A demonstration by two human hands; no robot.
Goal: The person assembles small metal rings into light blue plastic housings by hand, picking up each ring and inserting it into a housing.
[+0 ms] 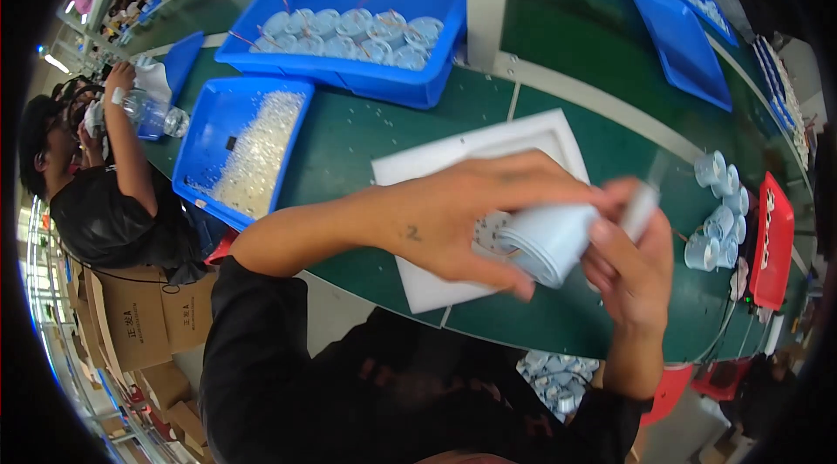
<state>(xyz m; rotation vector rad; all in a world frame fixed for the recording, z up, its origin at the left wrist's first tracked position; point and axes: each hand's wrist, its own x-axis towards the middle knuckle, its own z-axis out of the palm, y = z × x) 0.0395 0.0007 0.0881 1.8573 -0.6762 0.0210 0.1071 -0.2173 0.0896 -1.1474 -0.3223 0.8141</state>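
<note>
My left hand (pixel 462 211) is closed round a light blue cup-shaped plastic housing (pixel 558 242), tilted with its layered rim toward me. Next to it, my right hand (pixel 632 259) has its fingers bent, thumb against the housing's side. Between those fingers sits a pale greyish-white piece (pixel 641 209), smeared by motion, so its kind does not show. Below the left hand, a white foam tray (pixel 405 169) lies on the green worktable (pixel 349 137); hand and forearm hide part of it.
A large blue bin (pixel 349 73) holds several similar housings with wires. In front, a blue tray (pixel 193 150) contains small clear pieces. Several housings (pixel 719 224) stand at right beside a red tray (pixel 772 246). A person (pixel 100 211) works at left, near cardboard boxes (pixel 139 316).
</note>
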